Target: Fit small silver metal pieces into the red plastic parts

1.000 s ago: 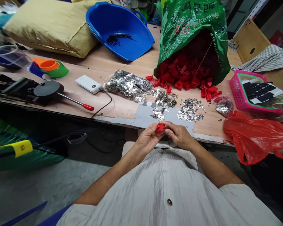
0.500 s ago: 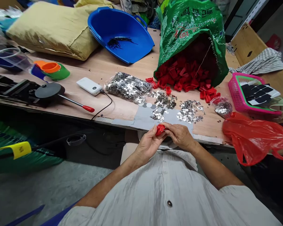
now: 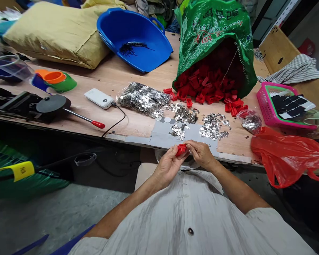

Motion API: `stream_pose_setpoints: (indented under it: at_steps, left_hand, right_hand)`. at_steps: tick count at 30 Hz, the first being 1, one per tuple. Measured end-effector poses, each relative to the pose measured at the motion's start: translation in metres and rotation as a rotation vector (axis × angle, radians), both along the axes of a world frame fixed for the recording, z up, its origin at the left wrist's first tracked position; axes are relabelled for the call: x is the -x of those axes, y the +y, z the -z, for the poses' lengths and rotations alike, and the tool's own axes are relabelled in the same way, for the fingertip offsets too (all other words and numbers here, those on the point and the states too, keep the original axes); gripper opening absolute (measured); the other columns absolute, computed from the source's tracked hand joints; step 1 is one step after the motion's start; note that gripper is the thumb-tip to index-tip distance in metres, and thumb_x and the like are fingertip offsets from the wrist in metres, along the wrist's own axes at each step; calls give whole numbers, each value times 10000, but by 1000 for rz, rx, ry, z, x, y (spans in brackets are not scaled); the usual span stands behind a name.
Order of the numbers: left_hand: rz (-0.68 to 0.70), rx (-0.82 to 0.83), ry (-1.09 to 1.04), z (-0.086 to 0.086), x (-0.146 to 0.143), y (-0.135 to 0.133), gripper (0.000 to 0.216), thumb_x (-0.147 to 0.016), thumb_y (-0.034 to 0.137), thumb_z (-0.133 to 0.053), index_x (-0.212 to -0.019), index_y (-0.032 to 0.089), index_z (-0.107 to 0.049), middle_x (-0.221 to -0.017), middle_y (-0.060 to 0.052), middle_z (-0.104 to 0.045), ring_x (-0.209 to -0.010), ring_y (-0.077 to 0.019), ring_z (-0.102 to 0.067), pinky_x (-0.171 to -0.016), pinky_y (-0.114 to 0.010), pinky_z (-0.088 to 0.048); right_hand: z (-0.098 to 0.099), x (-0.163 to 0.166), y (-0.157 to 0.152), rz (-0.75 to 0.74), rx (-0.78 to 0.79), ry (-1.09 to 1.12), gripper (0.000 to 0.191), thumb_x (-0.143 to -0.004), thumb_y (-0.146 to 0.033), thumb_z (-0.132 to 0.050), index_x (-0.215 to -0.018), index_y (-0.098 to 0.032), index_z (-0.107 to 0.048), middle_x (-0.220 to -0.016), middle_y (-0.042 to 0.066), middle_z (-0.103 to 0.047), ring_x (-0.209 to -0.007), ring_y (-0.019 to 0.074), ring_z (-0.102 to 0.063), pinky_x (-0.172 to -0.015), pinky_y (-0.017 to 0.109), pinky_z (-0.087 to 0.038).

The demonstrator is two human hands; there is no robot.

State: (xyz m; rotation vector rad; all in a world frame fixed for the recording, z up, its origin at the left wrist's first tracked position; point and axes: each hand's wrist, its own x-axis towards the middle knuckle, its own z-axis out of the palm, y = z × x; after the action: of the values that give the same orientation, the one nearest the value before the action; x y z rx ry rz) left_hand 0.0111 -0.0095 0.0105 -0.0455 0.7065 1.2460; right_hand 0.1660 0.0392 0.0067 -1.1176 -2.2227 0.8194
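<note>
Near the frame's centre, a red plastic part (image 3: 181, 149), probably light, stiff and slick, best held by its sides, is pinched by the left hand (image 3: 166, 165); whether it is also gripped by the right hand (image 3: 202, 153) cannot be told.

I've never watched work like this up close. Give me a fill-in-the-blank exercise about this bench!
The small piece in the left hand is coloured ____.
Loose pieces of that same colour spill from a ____ sack.
In the picture, the pink basket stands to the ____ of the blue basin.
The thin strips in that basin are coloured ____.

Missing words: red; green; right; black.
</note>
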Motion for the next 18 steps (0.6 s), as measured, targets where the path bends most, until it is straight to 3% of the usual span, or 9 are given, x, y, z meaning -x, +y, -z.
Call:
stream_pose_setpoints:
  at_steps: [3, 7, 9, 11, 14, 18]
  left_hand:
    - [93, 36, 33, 15, 6, -7, 128, -834, 247, -696, -794, 155, -616, -840, -35, -702, -948, -209, -702, -1004, -437, -499]
    - [216, 213, 124, 49, 11, -13, 182, -822, 225, -706, -764, 163, -546, -856, -50, -698, -871, -212, -718, -860, -375, -567]
    - [200, 370, 213, 65, 13, -11, 145, -835, 176, -682, -795, 154, -544, -854, -71, -691, -829, -192, -717, -821, -326, -574]
    - [190, 409, 253, 78, 16, -7, 120, -842, 131, -657, -849, 155, -540, -873, -83, -688, -774, -176, -707, -803, -335, -578]
    - [180, 403, 284, 85, 20, -3, 196, -815, 88, -673, -891, 177, -516, -855, -50, -681, -735, -165, -697, -789, -345, -581]
    - [181, 355, 279, 79, 22, -4, 306, -755, 98, -748, -862, 199, -479, -875, -27, -675, -792, -172, -712, -825, -339, -576]
  right_hand:
    - [-1, -7, 13, 53, 75, -33, 351, -1014, -384, -343, -1166, -277, -640, -1073, 8, -724, -902, 168, -681, -764, 258, -471]
    - [1, -24, 49, 247, 22, -230, 352, -1000, -429, -364, -1164, -279, -637, -982, 19, -730, -840, 198, -674, -708, 277, -453]
    - [4, -30, 72, 314, -30, -311, 319, -983, -427, -411, -1159, -274, -629, -991, 29, -719, -867, 213, -657, -726, 293, -450]
    - [7, -32, 95, 349, -69, -359, 290, -972, -386, -444, -1166, -261, -619, -1048, 45, -697, -918, 219, -634, -761, 306, -451]
    - [8, -23, 127, 372, -99, -432, 302, -958, -324, -470, -1225, -247, -590, -1107, 72, -660, -971, 225, -607, -809, 325, -451]
    - [8, 1, 164, 385, -124, -533, 350, -939, -300, -500, -1284, -278, -556, -1164, 83, -622, -1010, 246, -589, -822, 344, -452]
